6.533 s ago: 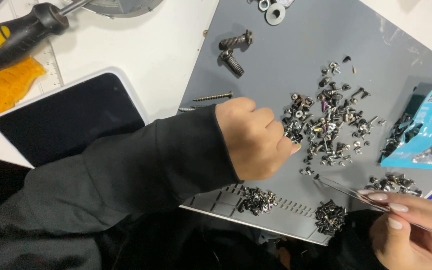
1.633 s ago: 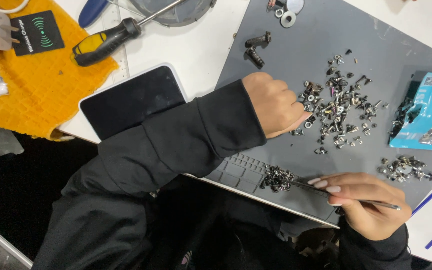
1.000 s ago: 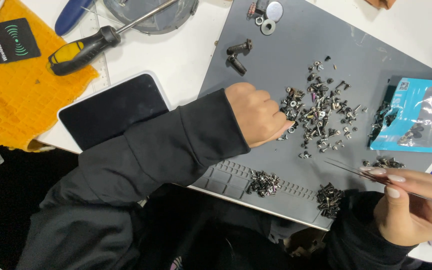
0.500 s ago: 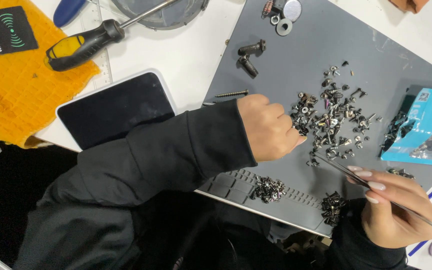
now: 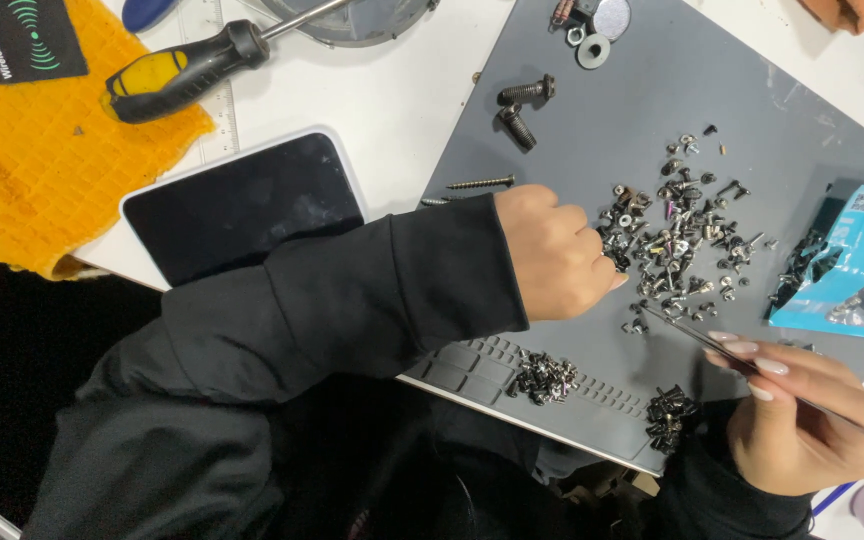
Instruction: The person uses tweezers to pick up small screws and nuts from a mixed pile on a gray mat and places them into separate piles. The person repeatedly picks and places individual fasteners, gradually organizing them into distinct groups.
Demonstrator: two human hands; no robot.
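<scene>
Head view, looking down on a work surface.

Left hand (image 5: pixel 552 255): curled into a loose fist, knuckles up, resting on the grey mat (image 5: pixel 632 100) at the left edge of the loose screw pile (image 5: pixel 677 235); whether anything lies inside the fist cannot be told. A black sleeve covers the forearm.

Right hand (image 5: pixel 802 420): fingers closed around slim metal tweezers (image 5: pixel 722 345), held slanted, tips pointing up-left and ending just below the screw pile, near a few stray screws.

Screw pile: many small mixed screws and washers, scattered across the middle of the mat.

Sorted heaps: one small dark heap (image 5: pixel 544 377) and another (image 5: pixel 668 415), both at the mat's near edge, beside its ridged compartments.

Large bolts (image 5: pixel 520 108): two, dark, lying near the mat's upper left. A long thin screw (image 5: pixel 480 183) lies just above the left hand.

Washers (image 5: pixel 592 45): at the mat's top edge.

Blue plastic bag (image 5: pixel 852 265): on the mat's right, holding dark screws.

Tablet (image 5: pixel 242 205): dark screen, white rim, on the white table left of the mat.

Screwdriver (image 5: pixel 187 72): black and yellow handle, partly on an orange cloth (image 5: pixel 42 160).
</scene>
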